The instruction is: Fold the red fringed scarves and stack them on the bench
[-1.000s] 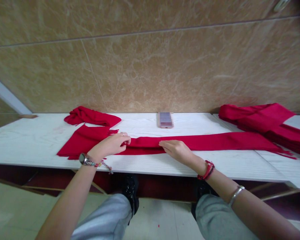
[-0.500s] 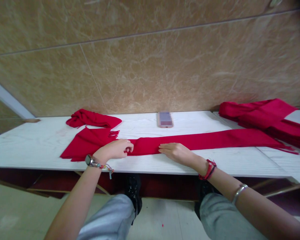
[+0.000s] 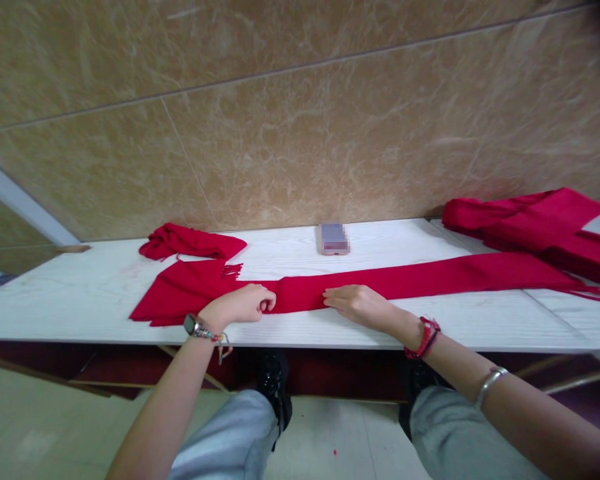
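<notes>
A long red scarf [image 3: 440, 277] lies along the white wood-grain tabletop, with fringe at its right end. Its left part is turned over into a slanted flap [image 3: 177, 293], and fringe shows at the flap's upper right corner. My left hand [image 3: 245, 302] rests on the scarf beside this flap, its fingers curled in on the cloth; the fingertips are partly hidden. To the right, my right hand [image 3: 357, 303] lies on the flat band with fingers stretched out, touching the cloth from above. A short stretch of scarf shows between both hands.
Behind the flap sits a crumpled red cloth [image 3: 193, 241] near the wall. A phone [image 3: 334, 239] lies at the back, its screen blurred. More folded red scarves [image 3: 535, 223] are heaped at the right. The tiled wall [image 3: 330, 147] bounds the table's rear.
The whole view has shifted slightly. My left hand has slid a little to the right along the scarf. My right hand stays on the cloth in nearly the same pose.
</notes>
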Action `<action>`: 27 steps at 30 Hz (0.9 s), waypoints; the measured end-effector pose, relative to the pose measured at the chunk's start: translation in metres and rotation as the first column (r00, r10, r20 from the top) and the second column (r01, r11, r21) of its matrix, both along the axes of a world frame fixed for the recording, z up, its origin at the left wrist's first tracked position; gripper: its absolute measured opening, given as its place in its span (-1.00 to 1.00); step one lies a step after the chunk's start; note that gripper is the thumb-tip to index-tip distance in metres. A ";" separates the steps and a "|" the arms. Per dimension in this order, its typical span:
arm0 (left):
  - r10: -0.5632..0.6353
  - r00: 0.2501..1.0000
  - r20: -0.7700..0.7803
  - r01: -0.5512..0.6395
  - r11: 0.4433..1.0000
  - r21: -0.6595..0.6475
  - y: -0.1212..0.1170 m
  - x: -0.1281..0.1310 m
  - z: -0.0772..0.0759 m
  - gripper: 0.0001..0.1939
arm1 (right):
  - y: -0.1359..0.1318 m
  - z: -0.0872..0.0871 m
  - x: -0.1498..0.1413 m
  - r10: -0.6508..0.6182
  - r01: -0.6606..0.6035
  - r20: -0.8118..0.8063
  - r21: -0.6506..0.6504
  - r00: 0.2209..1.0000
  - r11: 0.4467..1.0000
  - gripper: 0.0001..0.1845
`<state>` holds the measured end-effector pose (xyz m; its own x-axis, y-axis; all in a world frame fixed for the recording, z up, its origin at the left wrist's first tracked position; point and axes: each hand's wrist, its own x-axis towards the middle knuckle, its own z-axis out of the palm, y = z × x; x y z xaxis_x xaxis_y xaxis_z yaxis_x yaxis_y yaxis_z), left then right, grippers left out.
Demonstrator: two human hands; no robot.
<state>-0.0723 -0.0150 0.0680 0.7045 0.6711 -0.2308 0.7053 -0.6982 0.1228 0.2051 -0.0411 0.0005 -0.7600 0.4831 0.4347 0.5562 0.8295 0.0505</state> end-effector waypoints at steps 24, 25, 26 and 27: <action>0.399 0.897 -0.192 -0.392 0.917 0.078 -0.014 0.028 -0.025 -0.42 | -0.011 0.000 -0.023 -0.214 0.240 0.141 -0.213 0.967 0.947 -0.49; 0.419 0.887 -0.195 -0.413 0.908 0.069 -0.015 0.031 -0.024 -0.42 | -0.012 0.001 -0.023 -0.213 0.240 0.140 -0.216 0.967 0.947 -0.49; 0.439 0.879 -0.188 -0.434 0.898 0.072 -0.015 0.035 -0.024 -0.43 | -0.012 0.002 -0.024 -0.213 0.241 0.141 -0.220 0.967 0.945 -0.50; 0.455 0.875 -0.166 -0.447 0.890 0.088 -0.015 0.039 -0.024 -0.44 | -0.012 0.004 -0.025 -0.214 0.242 0.139 -0.226 0.967 0.944 -0.50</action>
<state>-0.0330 -0.0295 0.0441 0.2731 0.9189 -0.2847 0.9519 -0.3010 -0.0582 0.1805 -0.0528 0.0042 -0.6541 0.7284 0.2039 0.7341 0.6763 -0.0614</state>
